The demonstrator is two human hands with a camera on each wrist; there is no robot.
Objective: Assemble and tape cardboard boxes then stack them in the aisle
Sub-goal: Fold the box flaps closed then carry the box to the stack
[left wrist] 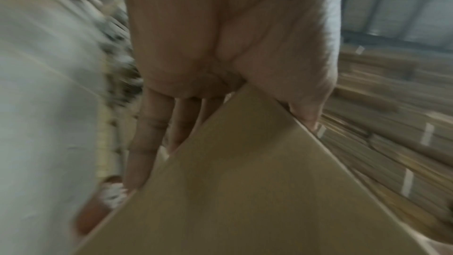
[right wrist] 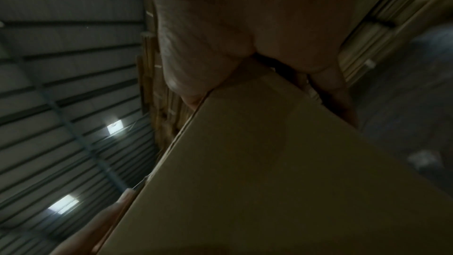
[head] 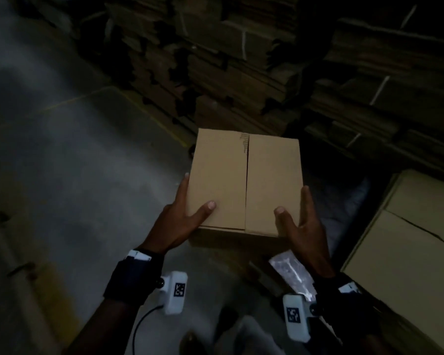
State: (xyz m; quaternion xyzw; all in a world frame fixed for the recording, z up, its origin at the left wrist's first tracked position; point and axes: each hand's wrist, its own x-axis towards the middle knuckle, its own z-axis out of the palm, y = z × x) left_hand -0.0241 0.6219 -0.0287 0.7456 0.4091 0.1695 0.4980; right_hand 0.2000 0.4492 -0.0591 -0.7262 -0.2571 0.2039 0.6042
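From the head camera, the box (head: 245, 180) is held above the floor (head: 75, 162) between left hand (head: 187, 216) and right hand (head: 299, 221), thumbs on top. Both wrist cameras show fingers along its sides. Its untaped flaps could spring open, or the box could slip.

A dim warehouse has a grey concrete floor (head: 69, 175) crossed by a faint yellow line (head: 149, 114), tall stacks of flattened cardboard (head: 241, 73) tied with white straps behind it, and a ribbed metal roof (right wrist: 61, 65) with two bright skylights (right wrist: 114, 126).
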